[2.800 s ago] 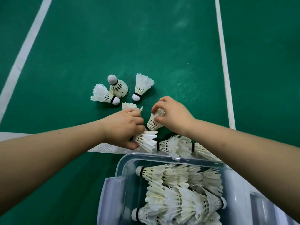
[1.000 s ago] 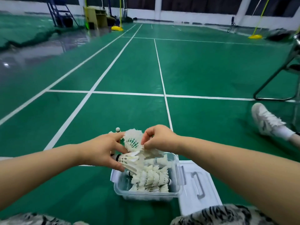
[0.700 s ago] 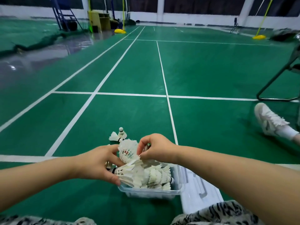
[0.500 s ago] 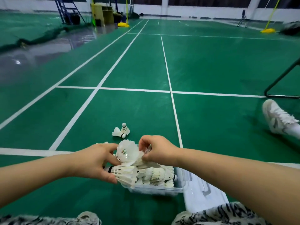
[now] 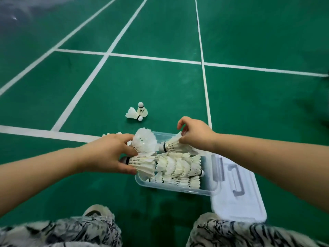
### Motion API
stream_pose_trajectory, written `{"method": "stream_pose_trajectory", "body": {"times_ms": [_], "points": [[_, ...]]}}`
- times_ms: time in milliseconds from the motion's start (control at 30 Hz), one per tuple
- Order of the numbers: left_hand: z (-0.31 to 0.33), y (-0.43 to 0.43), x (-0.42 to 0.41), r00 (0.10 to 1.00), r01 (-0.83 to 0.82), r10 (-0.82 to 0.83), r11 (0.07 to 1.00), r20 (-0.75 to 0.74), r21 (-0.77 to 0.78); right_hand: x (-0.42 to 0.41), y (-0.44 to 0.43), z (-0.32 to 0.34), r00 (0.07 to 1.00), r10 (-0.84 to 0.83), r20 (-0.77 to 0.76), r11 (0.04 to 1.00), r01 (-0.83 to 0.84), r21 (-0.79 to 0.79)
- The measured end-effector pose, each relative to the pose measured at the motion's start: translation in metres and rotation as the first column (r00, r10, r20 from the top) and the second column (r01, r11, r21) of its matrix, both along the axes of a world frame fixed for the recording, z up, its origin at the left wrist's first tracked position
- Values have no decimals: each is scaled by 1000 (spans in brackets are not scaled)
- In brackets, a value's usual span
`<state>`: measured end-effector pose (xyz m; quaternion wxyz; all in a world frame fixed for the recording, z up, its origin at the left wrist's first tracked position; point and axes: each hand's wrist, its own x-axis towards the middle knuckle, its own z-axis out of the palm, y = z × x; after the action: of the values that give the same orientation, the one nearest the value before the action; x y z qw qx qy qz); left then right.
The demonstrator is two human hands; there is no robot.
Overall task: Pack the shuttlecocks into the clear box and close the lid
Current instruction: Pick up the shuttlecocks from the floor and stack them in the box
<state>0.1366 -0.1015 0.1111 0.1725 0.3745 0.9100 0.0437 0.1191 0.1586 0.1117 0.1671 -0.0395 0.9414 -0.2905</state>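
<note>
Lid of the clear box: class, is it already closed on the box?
No, the lid lies flat on the floor beside the clear box, whose top is open over the shuttlecocks inside.

Box (image 5: 176, 190) open on top. Lid (image 5: 238, 202) lies flat on the floor against the box's right side and blocks that approach. Shuttlecock pile (image 5: 178, 168) fills most of the box. Left hand (image 5: 108, 154), gripping two shuttlecocks (image 5: 145, 144), covers the left edge. Right hand (image 5: 195, 134), pinching one shuttlecock (image 5: 171, 146), sits over the far right corner. A gap lies between the hands at the far rim. Bare floor (image 5: 160, 122) lies between the box and the loose shuttlecocks (image 5: 137, 113). Knees (image 5: 240, 234) crowd the near side.
</note>
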Motion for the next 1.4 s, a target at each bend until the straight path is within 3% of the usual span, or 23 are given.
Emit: {"method": "stream_pose_trajectory", "body": {"times_ms": [167,300,600,867,1133,1400], "points": [[-29,14,-17,997,-1,-8,993,81,115,-13,-1,-53,996,-91,-14,994,90,-57],[-40,11,-25,974,-18,-27,981,227,194,-21,-13,-90,1000,21,-13,996,-22,-82],[-62,20,-22,919,-33,-12,994,395,108,-40,-19,-133,1000,1,10,997,0,-75],[-67,23,-24,896,-62,4,991,445,115,-20,-8,-137,999,-25,-48,988,17,-150],[-67,22,-27,901,-84,20,988,433,129,-35,-8,-137,996,67,-62,985,-76,-155],[-71,12,-26,903,-97,24,984,429,149,-31,2,-133,986,-29,-166,972,-11,-234]]}}
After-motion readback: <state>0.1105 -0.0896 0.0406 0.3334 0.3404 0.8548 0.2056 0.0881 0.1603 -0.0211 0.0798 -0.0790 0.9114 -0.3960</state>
